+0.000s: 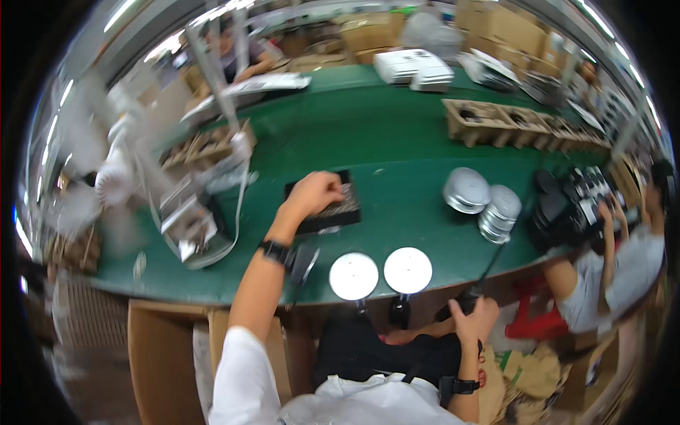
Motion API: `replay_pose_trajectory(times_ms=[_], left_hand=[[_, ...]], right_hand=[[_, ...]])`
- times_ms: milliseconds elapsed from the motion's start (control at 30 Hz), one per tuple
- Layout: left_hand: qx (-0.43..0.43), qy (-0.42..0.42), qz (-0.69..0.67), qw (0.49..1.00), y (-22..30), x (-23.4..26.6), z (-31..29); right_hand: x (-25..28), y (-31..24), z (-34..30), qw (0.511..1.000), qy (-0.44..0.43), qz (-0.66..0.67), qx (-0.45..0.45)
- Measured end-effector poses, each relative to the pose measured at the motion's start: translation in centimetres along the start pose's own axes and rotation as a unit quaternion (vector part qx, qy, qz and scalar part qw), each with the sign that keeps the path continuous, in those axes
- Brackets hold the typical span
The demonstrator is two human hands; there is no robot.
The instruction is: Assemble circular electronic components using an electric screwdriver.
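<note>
My left hand (316,193) is over a black tray (347,216) of small, grainy-looking metal pieces, too small to name. Its fingers are pinched together, and whatever they hold is hidden. Low at the right, by my knee, my right hand (473,317) is wrapped around a black screwdriver (476,289), whose thin shaft slants up past the table edge. Between my arms, two round white discs (354,276) lie side by side at the near table edge, each with a black stem toward me. A dark, blurred piece (306,263) is beside my left wrist.
Stacked silver round covers (467,190) stand right of centre, with black parts (552,202) beyond. Pulp trays (489,122) line the far right. A white fan (117,180) and a bag-lined bin (191,230) are at left. A co-worker (623,269) sits at right; cardboard boxes (166,354) stand below the table.
</note>
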State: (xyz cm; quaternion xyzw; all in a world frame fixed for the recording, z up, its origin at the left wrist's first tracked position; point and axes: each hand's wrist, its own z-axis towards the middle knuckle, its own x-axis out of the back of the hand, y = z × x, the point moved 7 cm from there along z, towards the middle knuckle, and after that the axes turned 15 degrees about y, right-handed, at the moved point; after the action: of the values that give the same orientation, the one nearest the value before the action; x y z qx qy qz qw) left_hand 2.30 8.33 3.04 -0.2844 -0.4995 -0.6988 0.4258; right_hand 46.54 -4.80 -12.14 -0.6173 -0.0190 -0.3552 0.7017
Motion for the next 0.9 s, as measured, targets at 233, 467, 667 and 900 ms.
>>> replay_pose_trajectory(times_ms=[233,467,667,900], left_hand=[[0.012,0.212,-0.034,0.977,-2.6,4.0,-3.6],[0.016,0.243,-0.096,0.965,-1.0,3.2,-4.2],[0.011,0.233,-0.225,0.946,7.9,2.3,-13.2],[0.063,0.093,-0.407,0.907,17.1,-3.1,-22.6]], right_hand=[[-7.7,-5.0,-7.8,0.861,-0.369,0.350,0.020],[-5.9,-6.9,-7.5,0.922,-0.305,0.213,0.111],[-5.5,-5.1,-5.4,0.893,-0.218,0.364,-0.151],[6.5,-21.6,-1.6,0.630,-0.213,0.743,0.075]])
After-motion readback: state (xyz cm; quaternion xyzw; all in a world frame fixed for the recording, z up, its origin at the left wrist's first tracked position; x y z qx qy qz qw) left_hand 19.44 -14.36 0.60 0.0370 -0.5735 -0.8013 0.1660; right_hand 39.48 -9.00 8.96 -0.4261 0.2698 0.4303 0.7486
